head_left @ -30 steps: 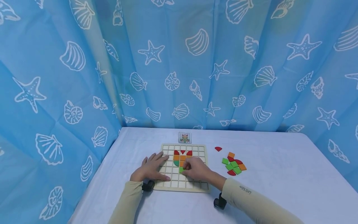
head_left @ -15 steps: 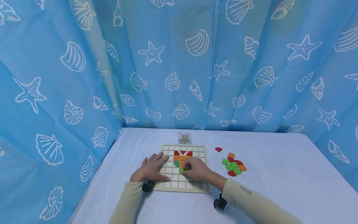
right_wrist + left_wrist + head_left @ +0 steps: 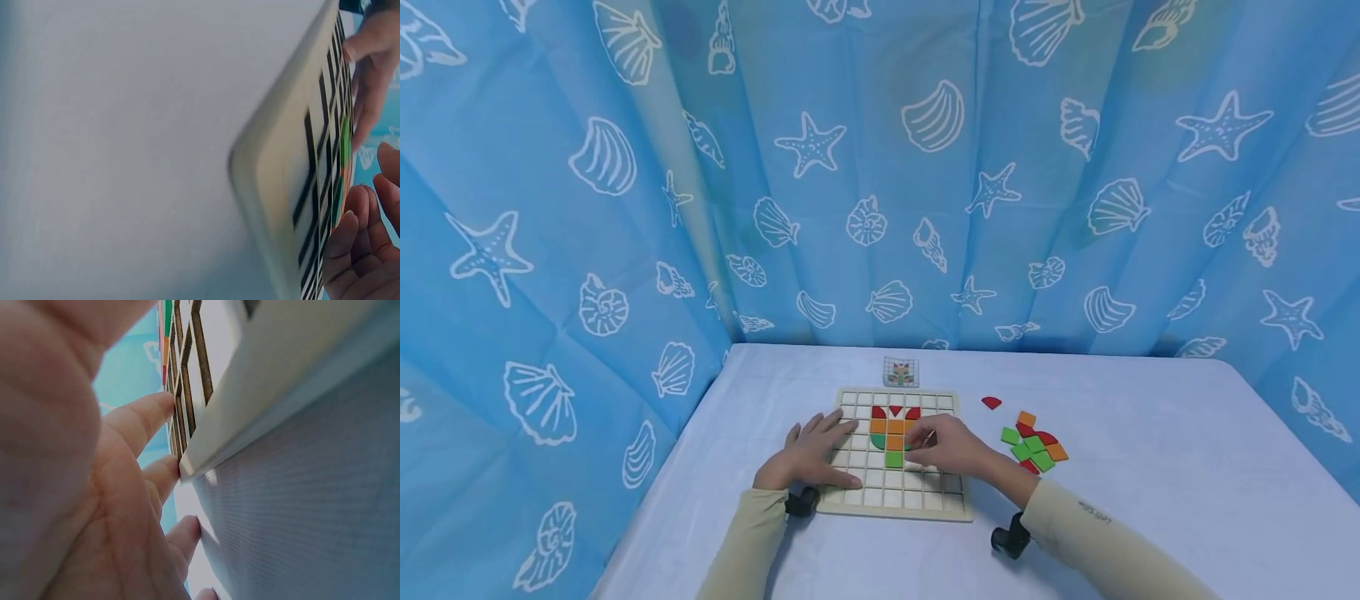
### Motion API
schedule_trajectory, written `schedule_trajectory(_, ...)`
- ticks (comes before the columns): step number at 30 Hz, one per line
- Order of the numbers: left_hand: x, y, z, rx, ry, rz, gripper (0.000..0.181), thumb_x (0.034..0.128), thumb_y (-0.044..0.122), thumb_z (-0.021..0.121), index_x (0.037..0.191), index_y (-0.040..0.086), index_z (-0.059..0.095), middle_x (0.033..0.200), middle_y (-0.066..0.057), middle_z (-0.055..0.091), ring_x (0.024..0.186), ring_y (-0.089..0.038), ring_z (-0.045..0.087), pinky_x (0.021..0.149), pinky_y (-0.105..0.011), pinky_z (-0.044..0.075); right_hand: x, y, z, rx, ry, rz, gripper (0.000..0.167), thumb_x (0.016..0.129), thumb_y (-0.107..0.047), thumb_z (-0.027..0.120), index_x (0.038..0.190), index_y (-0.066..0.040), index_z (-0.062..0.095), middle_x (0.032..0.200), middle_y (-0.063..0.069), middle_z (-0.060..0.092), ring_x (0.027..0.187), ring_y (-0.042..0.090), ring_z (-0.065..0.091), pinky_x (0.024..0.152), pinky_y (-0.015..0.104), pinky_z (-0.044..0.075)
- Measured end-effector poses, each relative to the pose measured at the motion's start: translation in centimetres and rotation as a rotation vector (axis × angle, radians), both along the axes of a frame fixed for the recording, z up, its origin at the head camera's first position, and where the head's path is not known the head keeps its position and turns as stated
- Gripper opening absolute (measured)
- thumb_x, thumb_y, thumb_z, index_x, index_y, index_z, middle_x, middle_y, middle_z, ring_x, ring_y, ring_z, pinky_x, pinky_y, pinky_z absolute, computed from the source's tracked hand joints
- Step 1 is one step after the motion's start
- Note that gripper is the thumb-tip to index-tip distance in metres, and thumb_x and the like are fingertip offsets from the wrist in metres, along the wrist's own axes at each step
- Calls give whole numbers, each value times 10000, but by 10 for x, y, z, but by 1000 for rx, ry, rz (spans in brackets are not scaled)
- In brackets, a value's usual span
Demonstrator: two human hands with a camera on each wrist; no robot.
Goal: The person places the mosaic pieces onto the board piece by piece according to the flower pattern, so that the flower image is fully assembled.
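Note:
A light wooden grid board (image 3: 925, 517) lies on the table with a partial pattern of red, orange and green tiles in its cells. At the bottom of that pattern sits a bright green square tile (image 3: 893, 459), fully visible in its cell. My left hand (image 3: 808, 454) rests with spread fingers on the board's left side; in the left wrist view its fingertips touch the frame and grid. Just right of the green square, my right hand (image 3: 953, 446) hovers over the board, fingers loosely bent. No tile shows between its fingers (image 3: 342, 234) in the right wrist view.
Right of the board lies a loose pile of green, orange and red tiles (image 3: 1033, 446), with a red quarter-round tile (image 3: 992, 402) apart from it. A small pattern card (image 3: 901, 372) lies behind the board. A blue shell-print curtain (image 3: 880, 167) hangs behind the white table (image 3: 1135, 467).
My right hand has let go of the green square tile and drawn slightly up and right, uncovering it. The left hand keeps its place on the board. The head view has shifted a little.

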State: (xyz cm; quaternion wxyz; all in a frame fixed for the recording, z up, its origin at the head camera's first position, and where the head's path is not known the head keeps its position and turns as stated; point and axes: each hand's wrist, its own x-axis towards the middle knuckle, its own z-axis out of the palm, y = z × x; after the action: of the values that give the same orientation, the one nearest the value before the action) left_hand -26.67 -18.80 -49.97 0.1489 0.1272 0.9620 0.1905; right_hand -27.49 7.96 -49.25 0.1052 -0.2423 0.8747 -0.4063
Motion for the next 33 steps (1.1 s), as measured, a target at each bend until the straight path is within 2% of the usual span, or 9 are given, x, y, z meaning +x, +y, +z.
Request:
schedule_trajectory(9,3,1,0,1,-2,7,1012,688,606,823,1530,265,377,1644,-73,236,1519,-391,135,1191,-668,81,-9,27,-3,62,-49,-154,148,839,-182,791,959,-134,719,875,-34,656,806,146,579,710,257,532)
schedule_trajectory(14,2,0,1,1,6,12,1008,690,601,824,1529,265,378,1643,-75,239,1519,-391,138,1192,-666,83,-13,40,-6,86,-40,-223,149,823,-162,803,945,-142,719,866,-33,652,811,146,575,683,257,535)
schedule_trajectory(18,1,0,1,8,6,10,1004,693,602,821,1530,270,377,1645,-69,234,1521,-385,131,1195,-660,75,-16,51,-6,101,-42,-262,165,819,-170,804,958,-143,720,886,-28,655,829,150,576,688,260,537)
schedule_trajectory(23,1,0,-1,9,5,6,1005,691,609,819,1529,272,378,1645,-65,235,1521,-382,133,1194,-661,76,-20,70,-5,141,-8,-288,169,838,-187,785,988,-140,723,929,-19,677,854,146,605,755,294,558)
schedule_trajectory(33,0,-2,-2,16,12,-4,1004,695,616,812,1531,276,373,1646,-64,233,1522,-378,133,1195,-658,82,-28,110,-4,170,-4,-389,262,863,-214,764,1086,-97,695,1077,80,680,978,240,623,808,365,595)
